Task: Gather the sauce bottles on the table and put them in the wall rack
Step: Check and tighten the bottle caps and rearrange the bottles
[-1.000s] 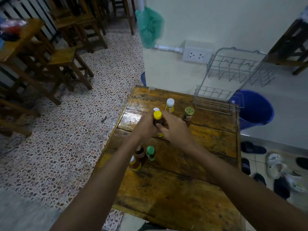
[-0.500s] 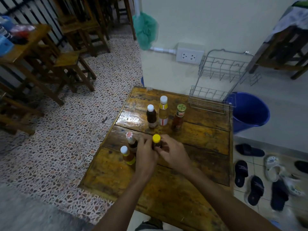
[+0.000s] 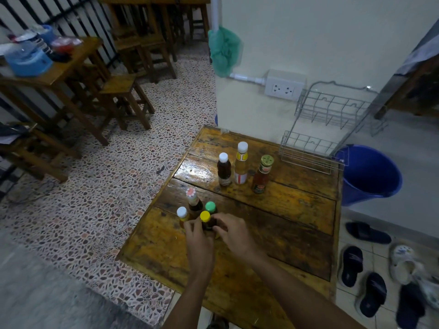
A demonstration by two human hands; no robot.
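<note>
Several sauce bottles stand on the wooden table (image 3: 285, 210). In the near cluster, my left hand (image 3: 198, 243) and my right hand (image 3: 234, 233) both grip a yellow-capped dark bottle (image 3: 205, 220). A green-capped bottle (image 3: 210, 207), a tall pink-capped bottle (image 3: 193, 200) and a white-capped bottle (image 3: 182, 214) stand close around it. Farther back stand a dark white-capped bottle (image 3: 223, 169), a tall yellow bottle (image 3: 241, 163) and a red sauce bottle with a gold lid (image 3: 262, 175). The wire wall rack (image 3: 330, 124) hangs on the wall beyond, with nothing in it.
A blue bucket (image 3: 373, 172) stands on the floor right of the table. Sandals and slippers (image 3: 370, 281) lie on the tiles at the right. Wooden stools and tables (image 3: 114, 96) fill the left. A socket box (image 3: 283, 85) and a green bag (image 3: 224, 53) hang on the wall.
Both hands have brought the yellow-capped bottle from the far group toward me and into the near cluster. The view has pulled back, showing more of the table.
</note>
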